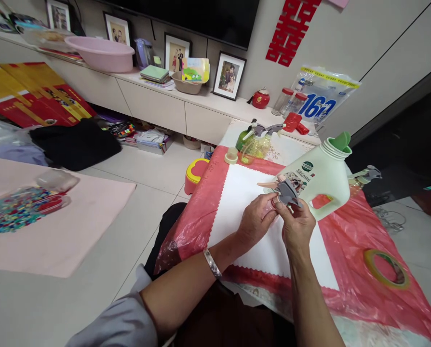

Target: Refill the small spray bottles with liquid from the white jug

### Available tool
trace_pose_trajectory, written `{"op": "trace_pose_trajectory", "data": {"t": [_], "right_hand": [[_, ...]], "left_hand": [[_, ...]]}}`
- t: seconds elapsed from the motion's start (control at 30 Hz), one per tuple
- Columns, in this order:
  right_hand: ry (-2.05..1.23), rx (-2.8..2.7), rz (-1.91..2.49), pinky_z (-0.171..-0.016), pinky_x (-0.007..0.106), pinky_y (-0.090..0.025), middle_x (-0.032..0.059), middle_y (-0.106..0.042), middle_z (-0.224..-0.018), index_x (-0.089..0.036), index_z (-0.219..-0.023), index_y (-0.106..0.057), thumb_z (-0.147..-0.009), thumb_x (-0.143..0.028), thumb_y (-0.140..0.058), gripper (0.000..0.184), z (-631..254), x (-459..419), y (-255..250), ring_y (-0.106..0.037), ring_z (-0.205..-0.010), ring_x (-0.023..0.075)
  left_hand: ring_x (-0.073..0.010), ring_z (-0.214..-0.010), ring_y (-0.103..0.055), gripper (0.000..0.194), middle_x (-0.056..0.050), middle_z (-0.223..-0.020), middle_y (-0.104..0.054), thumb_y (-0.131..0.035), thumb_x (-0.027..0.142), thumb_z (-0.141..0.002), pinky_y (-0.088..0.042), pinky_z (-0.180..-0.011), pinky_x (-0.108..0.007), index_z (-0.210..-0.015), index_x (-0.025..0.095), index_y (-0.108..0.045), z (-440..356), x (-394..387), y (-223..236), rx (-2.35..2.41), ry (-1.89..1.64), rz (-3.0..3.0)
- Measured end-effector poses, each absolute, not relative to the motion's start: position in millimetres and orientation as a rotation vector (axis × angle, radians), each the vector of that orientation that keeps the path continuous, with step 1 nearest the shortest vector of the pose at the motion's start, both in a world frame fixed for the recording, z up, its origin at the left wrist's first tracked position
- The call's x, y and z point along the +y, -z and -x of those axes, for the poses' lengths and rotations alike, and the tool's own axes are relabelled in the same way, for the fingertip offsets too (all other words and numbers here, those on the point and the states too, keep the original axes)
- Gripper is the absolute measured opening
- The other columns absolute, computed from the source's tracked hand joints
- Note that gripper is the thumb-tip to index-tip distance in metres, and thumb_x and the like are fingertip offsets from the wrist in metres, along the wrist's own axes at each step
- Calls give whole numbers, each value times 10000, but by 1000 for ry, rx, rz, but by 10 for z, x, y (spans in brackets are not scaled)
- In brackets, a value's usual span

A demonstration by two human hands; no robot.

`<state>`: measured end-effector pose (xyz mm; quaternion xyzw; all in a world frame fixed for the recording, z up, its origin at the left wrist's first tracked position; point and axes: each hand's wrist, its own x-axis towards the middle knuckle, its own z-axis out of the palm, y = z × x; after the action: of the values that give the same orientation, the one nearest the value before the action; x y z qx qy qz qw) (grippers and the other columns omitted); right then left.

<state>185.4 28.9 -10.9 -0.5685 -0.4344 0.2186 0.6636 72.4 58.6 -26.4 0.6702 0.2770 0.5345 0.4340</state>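
Observation:
Both my hands meet over the white sheet (233,207) with scalloped edges. My right hand (298,224) is closed on a grey trigger spray head (288,193), which has a pale pink part pointing left. My left hand (255,219) grips a pinkish, see-through piece (269,206) just below the spray head; the fingers hide most of it, so I cannot tell its full shape. Right behind my hands, a large pale green jug (318,176) leans with a green piece (342,140) in its mouth. Several spray bottles (261,144) stand at the table's back left corner.
Red plastic sheeting (349,241) covers the table. A tape roll (386,268) lies at right, a small clear cap (231,155) at back left. Another spray bottle (362,180) stands behind the jug. Left, colourful beads (16,209) lie on a pink sheet (74,231); a stool (195,174) stands nearby.

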Motion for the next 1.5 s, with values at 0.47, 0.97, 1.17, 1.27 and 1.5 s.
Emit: {"op": "trace_pose_trajectory", "data": {"t": [0.47, 0.97, 1.17, 1.27, 1.5], "right_hand": [[-463, -988, 1310, -1010, 407, -511, 86, -637, -1127, -140, -1054, -628, -712, -442, -847, 506, -1802, 279, 183, -624, -1059, 214], [-368, -1174, 1431, -971, 335, -465, 48, -600, -1099, -192, -1138, -694, -885, -501, -688, 399, -1837, 159, 160, -573, -1073, 189], [-377, -1098, 1414, -935, 333, -481, 51, -615, -1048, -160, -1062, -672, -805, -519, -764, 451, -1815, 227, 172, -580, -1011, 187], [-363, -1020, 1403, -876, 316, -497, 51, -607, -990, -139, -996, -642, -748, -541, -803, 499, -1746, 281, 199, -581, -956, 179], [-405, -1059, 1425, -835, 293, -475, 53, -605, -1021, -154, -1039, -670, -784, -520, -793, 463, -1776, 221, 177, -571, -977, 180]], "left_hand": [[-273, -1244, -613, 434, -129, -1313, -639, -602, 167, -909, -508, -1084, -466, -1336, 202, -530, -762, 561, 347, 673, -1416, -1686], [-248, -1233, -619, 372, -119, -1304, -653, -577, 208, -952, -514, -1089, -449, -1323, 201, -578, -764, 561, 386, 625, -1485, -1699], [-253, -1242, -603, 410, -133, -1320, -615, -569, 187, -946, -510, -1088, -443, -1356, 192, -557, -747, 559, 366, 628, -1460, -1712], [-253, -1270, -582, 447, -123, -1346, -599, -553, 161, -941, -501, -1100, -450, -1384, 208, -528, -747, 555, 374, 624, -1464, -1721], [-249, -1239, -598, 412, -114, -1315, -615, -555, 173, -947, -517, -1077, -452, -1357, 218, -544, -754, 556, 376, 606, -1485, -1687]]}}
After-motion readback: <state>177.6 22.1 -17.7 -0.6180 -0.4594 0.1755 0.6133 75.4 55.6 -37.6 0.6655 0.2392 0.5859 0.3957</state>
